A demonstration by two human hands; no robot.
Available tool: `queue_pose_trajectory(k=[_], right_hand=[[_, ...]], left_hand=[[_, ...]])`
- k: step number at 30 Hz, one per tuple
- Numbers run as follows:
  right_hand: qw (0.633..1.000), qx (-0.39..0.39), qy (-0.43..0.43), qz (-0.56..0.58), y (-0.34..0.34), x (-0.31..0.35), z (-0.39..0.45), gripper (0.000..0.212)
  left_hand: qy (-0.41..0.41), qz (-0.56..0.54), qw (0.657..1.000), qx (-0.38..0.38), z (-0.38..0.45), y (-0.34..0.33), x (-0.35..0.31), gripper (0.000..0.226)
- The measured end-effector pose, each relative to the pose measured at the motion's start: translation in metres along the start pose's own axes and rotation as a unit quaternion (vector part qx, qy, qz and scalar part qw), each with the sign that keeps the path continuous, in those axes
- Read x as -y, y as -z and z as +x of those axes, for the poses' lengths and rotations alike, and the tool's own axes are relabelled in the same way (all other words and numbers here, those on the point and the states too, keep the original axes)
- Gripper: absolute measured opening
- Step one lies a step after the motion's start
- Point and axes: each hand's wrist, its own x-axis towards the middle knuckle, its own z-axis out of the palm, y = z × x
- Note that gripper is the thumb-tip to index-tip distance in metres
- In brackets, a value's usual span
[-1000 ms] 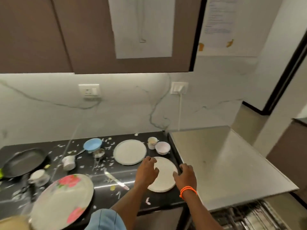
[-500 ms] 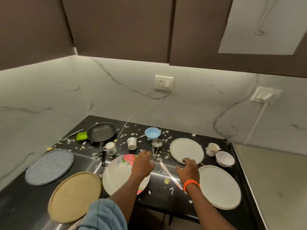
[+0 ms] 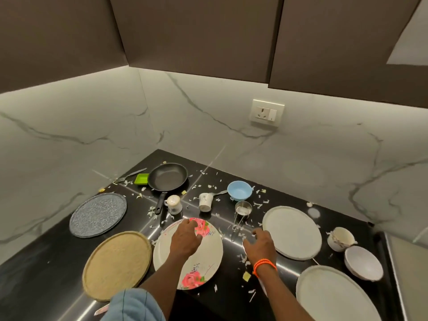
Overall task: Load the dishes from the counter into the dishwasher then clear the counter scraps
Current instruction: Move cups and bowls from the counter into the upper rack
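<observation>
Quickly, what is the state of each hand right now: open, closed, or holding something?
Left hand: open, fingers spread over the flowered plate, holding nothing.
Right hand: open, above the counter beside the white plate, holding nothing.

No readable text, label or number shows anywhere.

The left hand (image 3: 185, 239) is spread flat over a round white plate with pink flowers (image 3: 208, 256) on the shiny black counter (image 3: 46, 274). The right hand (image 3: 260, 245), fingers loose, is just right of that plate. Left of the plate lies a round tan plate (image 3: 115, 265). Behind it stands a black frying pan (image 3: 168, 177). Little white scraps (image 3: 244, 259) lie all around the plate.
</observation>
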Motion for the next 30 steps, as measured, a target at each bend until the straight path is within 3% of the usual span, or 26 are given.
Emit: queue_pose_trajectory(k=[12,19,23,28,30], right_hand=[[0.993,0.111,0.031,-0.005,-0.058,0.047,0.059,0.024],[0.989,0.12,0.086,-0.024,-0.096,0.09,0.09,0.017],[0.992,0.105,0.063,0.0,-0.124,0.111,0.109,0.034],[0.992,0.11,-0.063,0.019,-0.159,0.123,0.131,0.074],[0.99,0.116,-0.083,0.008,-0.17,0.124,0.135,0.077]], left_hand=[[0.089,0.006,0.995,-0.052,0.028,0.008,0.031,0.039],[0.062,0.067,0.991,-0.099,0.08,0.033,0.058,0.05],[0.034,0.092,0.991,-0.093,0.105,0.04,0.071,0.058],[-0.006,0.122,0.992,-0.038,0.132,0.041,0.072,0.075],[-0.013,0.128,0.992,-0.016,0.138,0.037,0.074,0.075]])
